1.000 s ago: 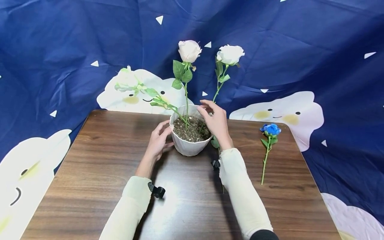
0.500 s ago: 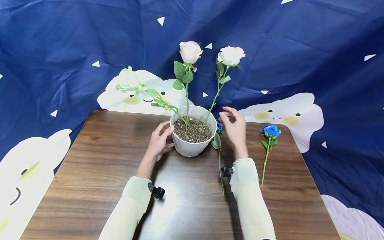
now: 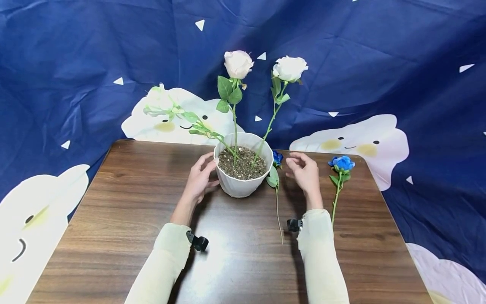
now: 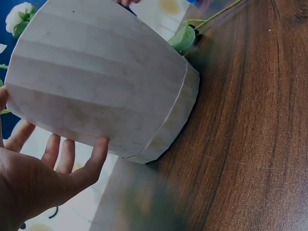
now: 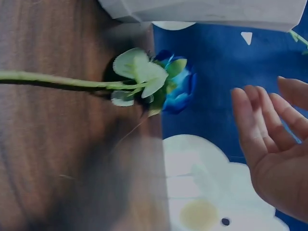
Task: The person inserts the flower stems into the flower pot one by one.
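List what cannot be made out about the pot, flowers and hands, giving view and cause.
Head: stem ends of the white flowers, buried in the soil.
Head: stem end of the blue flower farther right, behind the right sleeve.
Left wrist: most of the right hand, cut off by the top edge.
Right wrist: much of the pot, cut off by the top edge.

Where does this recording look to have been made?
Probably an indoor spot staged for recording: a blue cloth printed with smiling clouds forms the backdrop, directly behind a wooden table on which a white pot of soil stands. The wider room isn't shown.
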Available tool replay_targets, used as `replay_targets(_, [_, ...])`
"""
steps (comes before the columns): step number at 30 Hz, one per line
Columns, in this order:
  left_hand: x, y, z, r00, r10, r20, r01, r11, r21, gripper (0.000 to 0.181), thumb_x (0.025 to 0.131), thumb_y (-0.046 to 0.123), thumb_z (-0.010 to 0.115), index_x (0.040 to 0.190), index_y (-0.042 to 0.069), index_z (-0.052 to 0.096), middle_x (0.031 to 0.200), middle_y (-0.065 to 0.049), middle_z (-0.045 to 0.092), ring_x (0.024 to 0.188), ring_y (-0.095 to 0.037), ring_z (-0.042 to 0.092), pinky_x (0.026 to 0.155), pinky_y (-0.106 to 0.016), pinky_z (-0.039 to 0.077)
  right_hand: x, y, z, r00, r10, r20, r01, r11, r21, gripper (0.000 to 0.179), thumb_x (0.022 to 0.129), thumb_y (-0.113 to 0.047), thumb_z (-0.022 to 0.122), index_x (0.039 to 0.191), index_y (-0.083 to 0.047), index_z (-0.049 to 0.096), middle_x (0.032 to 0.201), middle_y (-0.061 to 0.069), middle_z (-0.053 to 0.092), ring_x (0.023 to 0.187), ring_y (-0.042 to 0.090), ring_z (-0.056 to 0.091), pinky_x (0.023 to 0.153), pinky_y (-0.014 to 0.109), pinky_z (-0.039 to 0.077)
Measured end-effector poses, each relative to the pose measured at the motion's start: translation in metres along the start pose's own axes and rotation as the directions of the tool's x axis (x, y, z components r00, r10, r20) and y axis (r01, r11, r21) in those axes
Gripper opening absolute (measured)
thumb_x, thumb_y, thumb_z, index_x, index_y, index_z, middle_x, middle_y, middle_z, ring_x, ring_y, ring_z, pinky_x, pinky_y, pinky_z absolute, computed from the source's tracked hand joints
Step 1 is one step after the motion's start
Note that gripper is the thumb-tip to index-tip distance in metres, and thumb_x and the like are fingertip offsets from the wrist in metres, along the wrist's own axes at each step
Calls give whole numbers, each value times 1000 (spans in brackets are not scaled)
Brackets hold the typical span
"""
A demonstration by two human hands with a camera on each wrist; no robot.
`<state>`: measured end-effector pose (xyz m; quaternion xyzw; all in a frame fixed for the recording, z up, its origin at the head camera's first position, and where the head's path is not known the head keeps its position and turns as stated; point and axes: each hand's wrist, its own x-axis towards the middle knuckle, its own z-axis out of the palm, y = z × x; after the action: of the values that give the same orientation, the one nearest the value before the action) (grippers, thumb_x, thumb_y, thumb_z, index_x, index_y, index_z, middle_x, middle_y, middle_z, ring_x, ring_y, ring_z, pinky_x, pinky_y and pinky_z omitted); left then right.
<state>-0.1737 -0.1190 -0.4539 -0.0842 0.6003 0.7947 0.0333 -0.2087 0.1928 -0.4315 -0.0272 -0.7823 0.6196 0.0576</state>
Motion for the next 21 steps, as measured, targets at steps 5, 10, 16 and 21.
replay_targets(5, [-1, 0, 0, 1000, 1, 4, -1, 1000, -3, 43, 100, 24, 63, 142, 13, 55, 124, -10, 53, 113, -24, 51, 87, -58, 58, -6, 16, -5, 991, 121, 59, -120, 993, -8, 34, 99, -5, 65, 129, 8, 59, 111, 21, 67, 85, 9, 67, 75, 38, 64])
replay_targets(10, [-1, 0, 1, 1000, 3, 2, -3, 1000, -7, 43, 100, 23, 63, 141, 13, 55, 124, -10, 53, 112, -23, 51, 87, -58, 58, -16, 30, -7, 965, 239, 106, -243, 970, 30, 41, 99, -7, 65, 134, 11, 53, 115, 22, 67, 90, 10, 66, 78, 38, 63])
replay_targets(16, [-1, 0, 2, 1000, 0, 2, 0, 1000, -9, 43, 100, 23, 63, 142, 13, 55, 124, -10, 53, 113, -25, 52, 88, -58, 58, -27, 53, -3, 935, 331, 129, -343, 935, 87, 44, 97, -3, 67, 136, 12, 50, 105, 11, 69, 86, 11, 66, 75, 35, 64])
replay_targets(21, [0, -1, 1, 1000, 3, 0, -3, 1000, -8, 44, 100, 23, 63, 142, 13, 55, 125, -11, 53, 113, -25, 51, 87, -58, 58, -32, 64, 1, 922, 357, 149, -370, 926, 72, 46, 95, -4, 69, 135, 11, 51, 97, 3, 70, 82, 9, 67, 69, 29, 63])
